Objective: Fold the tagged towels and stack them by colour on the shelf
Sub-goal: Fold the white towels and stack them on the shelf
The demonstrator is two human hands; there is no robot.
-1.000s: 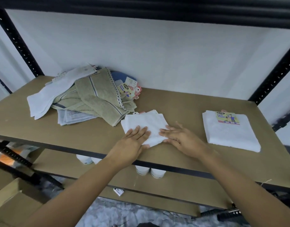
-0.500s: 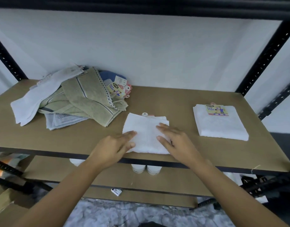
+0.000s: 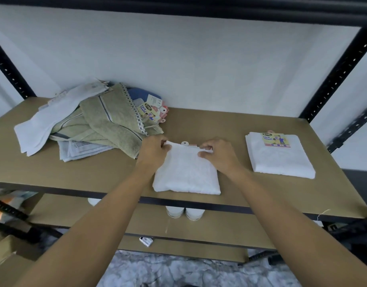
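A folded white towel [image 3: 186,172] lies on the brown shelf board [image 3: 230,129], near its front edge. My left hand [image 3: 152,151] pinches the towel's far left corner and my right hand [image 3: 219,153] pinches its far right corner. A small round tag hanger [image 3: 185,143] pokes out at the far edge between my hands. To the right rests another folded white towel [image 3: 280,155] with a colourful face-towel label [image 3: 276,139] on top. At the back left lies a loose heap with an olive green towel [image 3: 110,123], a white towel [image 3: 52,121], a blue towel [image 3: 138,94] and tags [image 3: 152,109].
Black perforated uprights [image 3: 336,73] frame the shelf on both sides, and a white wall stands behind. A lower shelf [image 3: 137,222] holds white cylinders [image 3: 184,213]. Cardboard boxes [image 3: 4,255] sit at the lower left. The floor below is grey and mottled.
Both hands slid from the towel's near part to its far corners and closed on them. The towel now lies squarer to the shelf edge. The view shifted a little.
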